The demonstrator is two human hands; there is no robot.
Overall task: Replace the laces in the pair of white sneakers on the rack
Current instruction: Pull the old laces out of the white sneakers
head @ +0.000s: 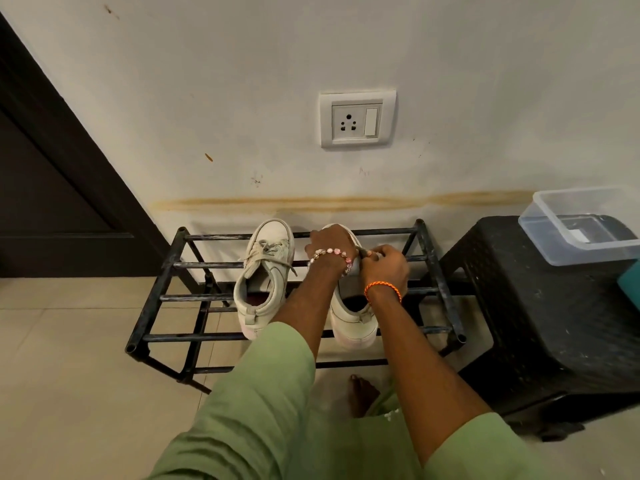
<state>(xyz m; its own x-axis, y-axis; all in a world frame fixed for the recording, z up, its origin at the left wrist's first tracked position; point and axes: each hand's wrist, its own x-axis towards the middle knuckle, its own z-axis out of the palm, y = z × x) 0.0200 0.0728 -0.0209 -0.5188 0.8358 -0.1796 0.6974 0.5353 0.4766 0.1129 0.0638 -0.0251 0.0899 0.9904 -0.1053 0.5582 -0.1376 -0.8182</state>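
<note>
Two white sneakers [265, 271] sit mid-frame on the rack [162, 265]; your left hand [330, 242] steadies the right one, your right hand [384, 266] pinches its lace [363, 251]. Draw it out gently, eyelet by eyelet.

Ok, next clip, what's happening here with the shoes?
A person is working on the right sneaker on the black metal rack. The left hand rests over its toe end, and the right hand pinches a lace beside it. The left sneaker stands alongside, still laced and untouched. A clear plastic container sits on a black stool to the right.
</note>
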